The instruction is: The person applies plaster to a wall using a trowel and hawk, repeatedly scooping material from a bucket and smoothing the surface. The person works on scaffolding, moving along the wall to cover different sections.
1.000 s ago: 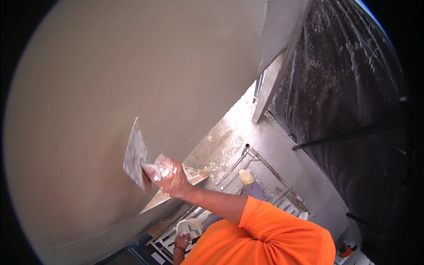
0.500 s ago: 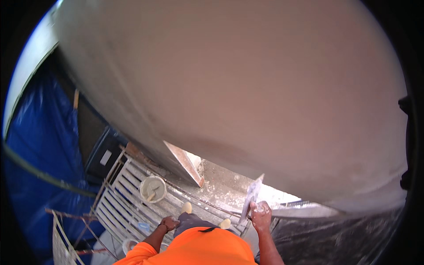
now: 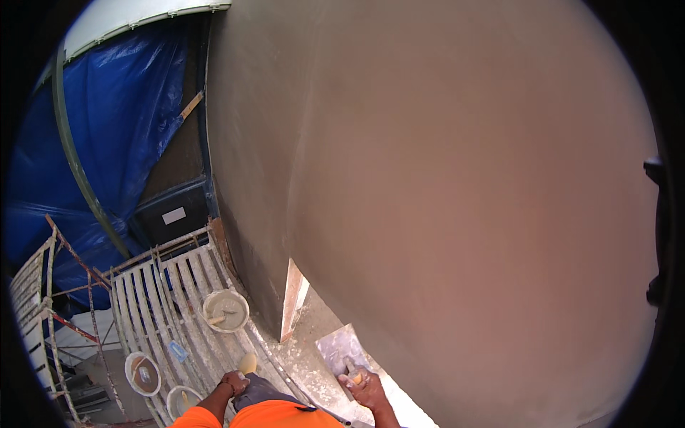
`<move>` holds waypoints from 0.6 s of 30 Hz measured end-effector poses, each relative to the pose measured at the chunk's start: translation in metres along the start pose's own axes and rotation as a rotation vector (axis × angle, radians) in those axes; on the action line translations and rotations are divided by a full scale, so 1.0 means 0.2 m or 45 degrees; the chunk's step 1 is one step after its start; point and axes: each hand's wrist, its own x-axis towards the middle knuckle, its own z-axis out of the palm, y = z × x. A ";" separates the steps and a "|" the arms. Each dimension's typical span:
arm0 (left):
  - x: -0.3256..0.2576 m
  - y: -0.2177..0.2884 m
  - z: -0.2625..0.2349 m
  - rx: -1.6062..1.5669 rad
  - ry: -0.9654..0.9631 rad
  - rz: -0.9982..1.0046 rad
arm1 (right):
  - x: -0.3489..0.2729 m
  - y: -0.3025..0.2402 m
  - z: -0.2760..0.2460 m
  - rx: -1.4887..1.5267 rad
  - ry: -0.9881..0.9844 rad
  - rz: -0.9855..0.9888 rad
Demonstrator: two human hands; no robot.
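My right hand [image 3: 365, 389] is closed round the handle of a plastering trowel [image 3: 341, 348]. Its flat, rectangular blade is smeared with pale plaster, and it is in front of me near the lower edge of a smooth, grey-brown wall [image 3: 457, 200]. Against my dark trousers [image 3: 258, 391] lies my left hand [image 3: 235, 382]. Its back shows, but the fingertips are too small and hidden to tell whether it is open or closed. Left of my feet, a round bucket [image 3: 226, 311] holds grey mix with a tool in it.
I stand on a slatted scaffold platform [image 3: 196, 274]. Two more buckets, one with brown contents [image 3: 143, 374] and one pale [image 3: 184, 401], are nearby, along with a small blue item [image 3: 178, 350]. Scaffold frames [image 3: 48, 307] and blue sheeting [image 3: 118, 93] lie left. A narrow wall corner [image 3: 289, 299] juts downward.
The view has swung left, so more of the platform, buckets and sheeting shows. The trowel has turned from edge-on to showing its broad face. My left hand remains by my trousers.
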 end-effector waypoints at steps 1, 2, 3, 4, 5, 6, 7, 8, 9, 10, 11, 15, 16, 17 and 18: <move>0.05 -0.01 -0.05 0.119 -0.054 0.074 | 0.09 0.12 0.10 -0.378 -0.060 0.136; 0.06 -0.04 -0.04 -0.126 0.122 -0.038 | 0.13 0.26 0.18 -0.427 -0.096 0.135; 0.13 -0.09 -0.07 0.135 0.088 0.074 | 0.16 0.43 0.24 -0.550 -0.207 0.337; 0.20 -0.15 -0.09 0.400 0.052 0.186 | 0.17 0.58 0.31 -0.722 -0.308 0.557; 0.26 -0.23 -0.09 0.736 -0.012 0.305 | 0.14 0.74 0.37 -0.733 -0.271 0.607; 0.28 -0.33 -0.05 0.135 0.304 0.104 | 0.09 0.88 0.41 -0.751 -0.397 0.739; 0.33 -0.43 -0.05 0.363 0.216 0.186 | 0.03 0.99 0.47 -0.800 -0.335 0.766; 0.40 -0.53 -0.07 0.769 0.035 0.283 | -0.02 1.07 0.53 -0.773 -0.326 0.883; 0.41 -0.69 -0.09 0.650 0.309 0.347 | -0.04 1.12 0.56 -0.741 -0.318 0.979; 0.47 -0.80 -0.13 0.604 0.243 0.272 | -0.05 1.14 0.60 -0.688 -0.295 1.058; 0.51 -0.88 -0.16 0.975 0.086 0.303 | -0.04 1.13 0.63 -0.642 -0.266 1.121; 0.72 -1.18 -0.34 1.308 -0.234 0.395 | 0.00 1.03 0.77 -0.475 -0.146 1.251; 0.78 -1.22 -0.41 1.312 -0.247 0.407 | 0.02 1.01 0.81 -0.449 -0.122 1.252; 0.84 -1.26 -0.47 1.314 -0.257 0.421 | 0.04 0.98 0.84 -0.437 -0.117 1.248; 0.88 -1.29 -0.53 1.309 -0.252 0.441 | 0.06 0.96 0.87 -0.433 -0.117 1.232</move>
